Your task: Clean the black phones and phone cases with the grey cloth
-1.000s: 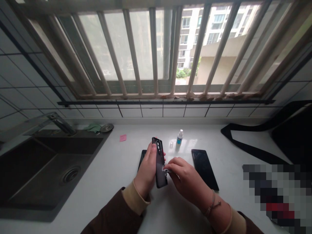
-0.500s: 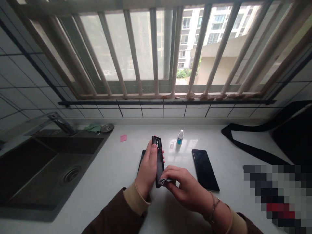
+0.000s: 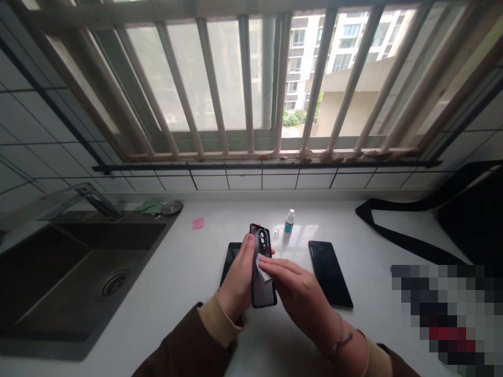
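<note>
My left hand (image 3: 238, 275) is closed around the left edge of a dark, see-through phone case (image 3: 260, 295) with camera cutouts near its top. The case is tilted up, its broad side towards me. Pinched in the fingers of my right hand (image 3: 298, 288), a small white wipe (image 3: 264, 272) lies against the middle of the case. Partly hidden behind my left hand, a black flat device (image 3: 231, 256) rests on the counter. To the right of my right hand lies a black phone or tablet (image 3: 330, 274), its dark glossy face up.
Beyond the case stand a small white-capped bottle (image 3: 290, 222) and a small clear cap (image 3: 276, 234). A pink paper (image 3: 197, 223) lies left of them. The sink (image 3: 157, 246) is at the left, a black strap (image 3: 393, 220) at the right. Barred window behind.
The case has turned so more of its broad side faces me. My right hand has moved up along it, and the wipe now lies flatter against its middle.
</note>
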Available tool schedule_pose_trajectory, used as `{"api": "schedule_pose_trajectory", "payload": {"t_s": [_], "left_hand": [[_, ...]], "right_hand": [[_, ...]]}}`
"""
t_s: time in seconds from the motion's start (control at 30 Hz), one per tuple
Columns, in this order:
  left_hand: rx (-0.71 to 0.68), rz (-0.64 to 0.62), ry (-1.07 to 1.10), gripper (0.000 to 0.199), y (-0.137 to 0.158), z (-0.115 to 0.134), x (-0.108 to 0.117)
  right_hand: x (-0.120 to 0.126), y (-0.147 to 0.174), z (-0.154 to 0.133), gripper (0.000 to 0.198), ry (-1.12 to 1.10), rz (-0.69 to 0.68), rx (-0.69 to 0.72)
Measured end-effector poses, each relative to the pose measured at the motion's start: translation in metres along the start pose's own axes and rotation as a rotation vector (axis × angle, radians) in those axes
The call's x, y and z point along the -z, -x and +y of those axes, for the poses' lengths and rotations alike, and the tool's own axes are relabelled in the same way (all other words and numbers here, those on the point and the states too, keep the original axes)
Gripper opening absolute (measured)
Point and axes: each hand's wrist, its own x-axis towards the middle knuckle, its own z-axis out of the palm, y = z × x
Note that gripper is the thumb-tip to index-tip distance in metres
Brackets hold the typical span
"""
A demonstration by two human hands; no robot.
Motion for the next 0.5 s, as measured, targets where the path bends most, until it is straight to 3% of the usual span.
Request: {"api": "schedule_pose_trajectory", "payload": {"t_s": [0.17, 0.27, 0.4, 0.5], "left_hand": [[0.003, 0.15, -0.034, 0.066, -0.005, 0.009, 0.004], [-0.035, 0.164, -0.056, 0.063, -0.005, 0.013, 0.004], [0.068, 0.11, -0.054, 0.059, -0.001, 0.015, 0.0], [0.144, 0.076, -0.042, 0.059, 0.001, 0.015, -0.003]], "right_hand": [[-0.004, 0.002, -0.013, 0.036, -0.172, -0.177, 0.01], [0.002, -0.001, -0.02, 0.035, -0.265, -0.238, -0.051], [0.007, -0.005, -0.019, 0.017, -0.431, -0.262, -0.266], [0.006, -0.004, -0.009, 0.026, -0.716, -0.231, -0.464]]}}
